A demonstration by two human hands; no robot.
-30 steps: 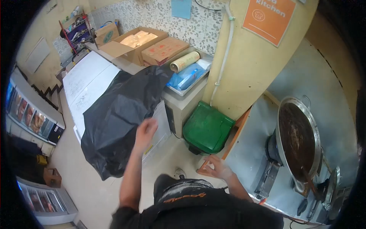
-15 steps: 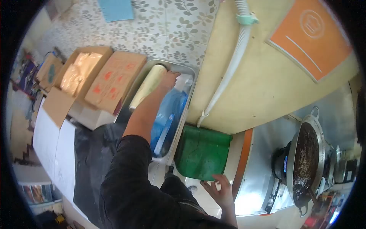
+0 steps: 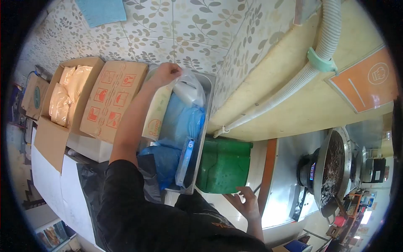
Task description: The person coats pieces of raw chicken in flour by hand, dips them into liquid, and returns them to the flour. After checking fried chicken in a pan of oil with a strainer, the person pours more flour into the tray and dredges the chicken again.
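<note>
My left hand [image 3: 167, 74] is at the far end of a metal tray [image 3: 213, 90], its fingers pinched on the edge of a clear plastic bag [image 3: 194, 80] with something white in it. Below that hand lies a pale yellow roll [image 3: 154, 119] with printing on its side. Blue plastic bags [image 3: 178, 117] fill the middle of the tray, and a slim blue-and-white box [image 3: 184, 161] leans beside them. My right hand [image 3: 248, 206] hangs near a green bin [image 3: 224, 166], fingers loosely bent and apart, with nothing visible in it.
Left of the tray stand a closed carton [image 3: 111, 98] and an open carton [image 3: 50, 138] holding bagged orange-tan contents. A white corrugated hose [image 3: 289, 90] runs along the partition. At right, a large wok [image 3: 346, 147] of dark contents sits over a lit burner [image 3: 308, 172].
My left hand has moved up and left, off the roll, and the clear bag's edge has lifted with it. My right hand stays near the bin. The view has shifted.
</note>
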